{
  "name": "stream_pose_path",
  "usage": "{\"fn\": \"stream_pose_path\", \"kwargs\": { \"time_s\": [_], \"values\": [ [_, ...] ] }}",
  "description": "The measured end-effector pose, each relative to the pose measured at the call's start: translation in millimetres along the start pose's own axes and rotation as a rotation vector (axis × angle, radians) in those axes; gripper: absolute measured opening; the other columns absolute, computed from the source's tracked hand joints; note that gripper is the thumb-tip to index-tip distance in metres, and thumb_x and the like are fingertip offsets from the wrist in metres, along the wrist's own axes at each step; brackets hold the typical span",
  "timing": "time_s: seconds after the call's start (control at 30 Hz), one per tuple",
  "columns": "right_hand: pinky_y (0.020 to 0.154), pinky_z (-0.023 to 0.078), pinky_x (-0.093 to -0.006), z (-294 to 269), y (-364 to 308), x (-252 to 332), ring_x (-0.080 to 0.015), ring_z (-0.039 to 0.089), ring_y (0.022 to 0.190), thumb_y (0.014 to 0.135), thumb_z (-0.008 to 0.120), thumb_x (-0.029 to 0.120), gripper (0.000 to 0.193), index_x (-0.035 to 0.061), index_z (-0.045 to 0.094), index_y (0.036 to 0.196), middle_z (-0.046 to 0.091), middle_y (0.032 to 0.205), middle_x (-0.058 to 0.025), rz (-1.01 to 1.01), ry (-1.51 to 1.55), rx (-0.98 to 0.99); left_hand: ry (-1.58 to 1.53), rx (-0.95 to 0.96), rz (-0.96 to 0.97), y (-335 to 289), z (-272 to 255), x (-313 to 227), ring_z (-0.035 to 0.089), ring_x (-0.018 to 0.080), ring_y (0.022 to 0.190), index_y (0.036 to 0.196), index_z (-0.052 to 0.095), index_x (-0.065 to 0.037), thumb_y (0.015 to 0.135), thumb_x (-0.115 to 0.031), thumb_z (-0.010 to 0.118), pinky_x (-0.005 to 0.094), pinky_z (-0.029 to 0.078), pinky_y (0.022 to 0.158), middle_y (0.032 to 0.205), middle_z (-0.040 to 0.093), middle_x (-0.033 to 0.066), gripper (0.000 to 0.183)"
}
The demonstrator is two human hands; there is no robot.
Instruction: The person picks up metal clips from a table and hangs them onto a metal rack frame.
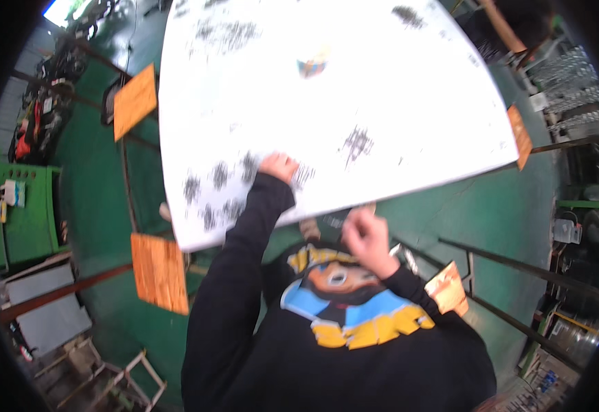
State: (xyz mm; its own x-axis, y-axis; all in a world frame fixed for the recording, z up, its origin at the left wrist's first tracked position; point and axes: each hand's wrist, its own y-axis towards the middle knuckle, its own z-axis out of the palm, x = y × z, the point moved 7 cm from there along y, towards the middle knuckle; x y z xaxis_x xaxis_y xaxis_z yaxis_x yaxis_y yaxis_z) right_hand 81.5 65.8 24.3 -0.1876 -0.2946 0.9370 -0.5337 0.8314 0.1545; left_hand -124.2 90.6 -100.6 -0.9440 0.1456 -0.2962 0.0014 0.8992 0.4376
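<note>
My left hand [279, 166] is at the near part of the white table [258, 103], its fingers curled together beside a small heap of dark thin pieces [303, 176]. What the fingers hold, if anything, is hidden. My right hand [368, 237] is off the table's near edge, in front of my body, with the fingers bent in and slightly blurred. Anything pinched there is too small to tell. Several more dark heaps [220, 175] lie to the left of my left hand. A looser dark heap [358, 142] lies to its right.
Farther back on the table are a small multicoloured container [312, 66] and a wide scatter of dark pieces [227, 36]. Wooden stools [159, 273] stand around the table on a green floor. A green cabinet [21, 213] is at the far left, metal racks [577, 96] at the right.
</note>
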Motion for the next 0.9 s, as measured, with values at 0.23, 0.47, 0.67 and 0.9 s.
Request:
{"fn": "stream_pose_path", "kwargs": {
  "time_s": [0.23,0.47,0.67,0.9],
  "values": [
    [0.042,0.035,-0.0245,3.6,3.2,-3.9,-0.0114,0.044,0.043,0.075,0.054,0.001,0.007,0.0009,0.048,0.075,0.046,0.053,-0.0079,0.021,0.096,0.041,-0.042,0.147,0.107,8.1,-5.1,-5.0,0.047,0.0186,0.079,0.074,0.062,-0.017,0.067,-0.027,0.061,0.0342,0.034,0.07,0.073,0.051,-0.0012,0.012],
    [0.045,0.04,-0.0266,12.6,10.4,11.8,-0.0201,0.054,0.047,0.077,0.055,0.004,0.009,0.0019,0.047,0.078,0.052,0.056,-0.0099,-0.067,0.038,0.13,-0.056,0.138,0.18,18.9,-19.9,-11.8,0.047,0.0187,0.076,0.072,0.061,-0.012,0.066,-0.021,0.063,0.0327,0.035,0.068,0.071,0.052,0.0006,0.011],
    [0.045,0.04,-0.026,9.2,4.9,3.0,-0.0164,0.052,0.047,0.075,0.056,0.005,0.009,0.0017,0.048,0.078,0.051,0.056,-0.0095,-0.022,0.04,0.102,-0.249,-0.107,-0.003,19.8,-32.9,21.4,0.05,0.0273,0.07,0.068,0.057,-0.003,0.067,-0.004,0.058,0.0375,0.041,0.061,0.069,0.054,0.0087,0.001],
    [0.047,0.042,-0.0257,10.3,1.6,-3.3,-0.0163,0.055,0.048,0.075,0.056,0.004,0.007,0.0017,0.05,0.078,0.053,0.056,-0.0084,-0.087,0.036,0.099,-0.366,-0.385,-0.348,14.6,-73.3,19.0,0.051,0.0253,0.068,0.065,0.058,-0.003,0.066,-0.002,0.062,0.0331,0.041,0.062,0.067,0.055,0.008,0.004]
  ]
}}
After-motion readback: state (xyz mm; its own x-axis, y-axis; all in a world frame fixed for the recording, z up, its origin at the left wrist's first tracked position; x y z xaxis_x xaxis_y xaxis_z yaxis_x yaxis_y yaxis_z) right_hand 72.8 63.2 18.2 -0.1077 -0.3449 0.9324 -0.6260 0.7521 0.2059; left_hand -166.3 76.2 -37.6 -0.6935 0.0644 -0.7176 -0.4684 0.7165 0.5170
